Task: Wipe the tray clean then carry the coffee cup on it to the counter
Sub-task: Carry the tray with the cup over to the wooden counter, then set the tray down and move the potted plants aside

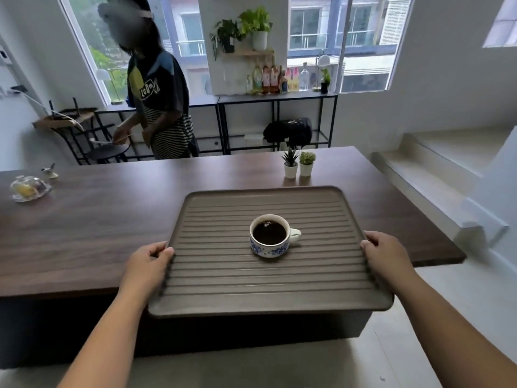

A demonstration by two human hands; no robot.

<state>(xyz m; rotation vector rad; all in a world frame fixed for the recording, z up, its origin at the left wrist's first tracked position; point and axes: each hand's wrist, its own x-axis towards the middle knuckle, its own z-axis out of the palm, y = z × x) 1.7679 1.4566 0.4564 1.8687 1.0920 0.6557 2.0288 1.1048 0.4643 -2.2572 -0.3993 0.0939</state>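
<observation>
Step in hand: the carry, by my reading; the ribbed tray [268, 278] looks clean and already bears the coffee cup [269, 236].
Tray position: held out over the near edge of the dark wood counter [98, 219], its far half above the countertop, its near edge overhanging toward the person. Whether its underside touches the counter cannot be told.
Tray long axis: runs left to right, across the body, so each short edge meets one hand.
Left hand [148, 264]: grips the left short edge, fingers curled over the rim, thumb on top.
Right hand [387, 256]: grips the right short edge likewise, fingers wrapped round the rim.
Cup relative to fingers: between the two hands and slightly farther out, near the tray's middle, well apart from both; neither hand is clearly nearer.
Cup state: upright, filled nearly to the brim with dark coffee, handle pointing right.
Next move calls for: lowering both edges level and together, since any tilt along the long axis would spill.
Ahead on the counter: two small potted plants [298, 165] just beyond the tray's far edge.
</observation>
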